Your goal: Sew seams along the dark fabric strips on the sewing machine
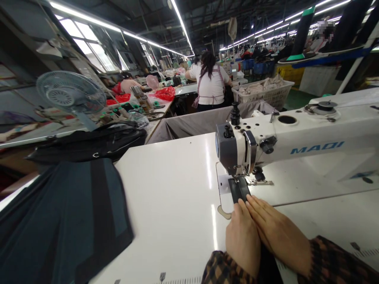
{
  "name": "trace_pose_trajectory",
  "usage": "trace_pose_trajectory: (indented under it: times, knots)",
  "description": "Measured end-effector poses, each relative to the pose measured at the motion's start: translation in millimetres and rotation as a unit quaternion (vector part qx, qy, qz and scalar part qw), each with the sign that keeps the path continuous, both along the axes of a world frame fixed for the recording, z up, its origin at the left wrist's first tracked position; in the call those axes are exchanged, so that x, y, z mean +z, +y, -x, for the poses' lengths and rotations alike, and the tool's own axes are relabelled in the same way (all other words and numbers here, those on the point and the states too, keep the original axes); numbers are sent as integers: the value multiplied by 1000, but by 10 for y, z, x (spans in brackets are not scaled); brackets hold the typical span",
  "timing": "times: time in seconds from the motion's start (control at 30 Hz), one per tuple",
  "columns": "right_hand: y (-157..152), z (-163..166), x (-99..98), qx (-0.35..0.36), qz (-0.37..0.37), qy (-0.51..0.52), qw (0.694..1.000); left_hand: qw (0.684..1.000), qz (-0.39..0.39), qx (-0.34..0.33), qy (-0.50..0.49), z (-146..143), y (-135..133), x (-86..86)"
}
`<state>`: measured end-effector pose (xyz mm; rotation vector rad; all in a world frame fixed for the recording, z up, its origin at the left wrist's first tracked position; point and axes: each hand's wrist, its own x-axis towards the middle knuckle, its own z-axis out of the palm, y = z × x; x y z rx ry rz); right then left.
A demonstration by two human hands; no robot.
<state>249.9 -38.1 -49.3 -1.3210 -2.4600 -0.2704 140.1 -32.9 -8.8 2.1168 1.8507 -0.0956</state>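
A narrow black fabric strip runs under the presser foot of a white sewing machine. Just in front of the needle, my left hand is closed on the strip, its fingers bent and fingertips on the material. My right hand lies against it, fingers long and pressed together, tips on the strip's right edge; its thumb is hidden. More black material shows below, between my wrists. A metal guide sits right of the presser foot.
Dark blue and black fabric panels hang over the white table's left side, near a black bag-like piece. A fan stands beyond. Ahead, a person in a white top works beside a basket of cloth. Thread cones stand upper right.
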Motion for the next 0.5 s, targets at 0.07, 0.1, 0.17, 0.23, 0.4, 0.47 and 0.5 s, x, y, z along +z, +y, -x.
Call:
trace_pose_trajectory:
  times: [0.07,0.1,0.17,0.23,0.4,0.47,0.5]
  knots:
    - [36,8,-6,0,-9,-2,1000,1000,-6,1,2,-13,51,26]
    - [55,11,-11,0,-13,0,1000,1000,-11,-2,4,-18,75,39]
    - [97,12,-26,1,-18,5,1000,1000,-22,-11,7,-26,116,65]
    - [149,7,-48,4,-15,11,1000,999,-34,-20,8,-32,159,86]
    - [283,28,-99,-11,27,27,999,998,-54,-7,-18,-40,319,118]
    - [272,67,-109,-32,39,37,998,998,-61,0,-23,-23,365,121]
    - [234,91,-114,-43,42,43,997,998,-65,2,-22,-6,359,115]
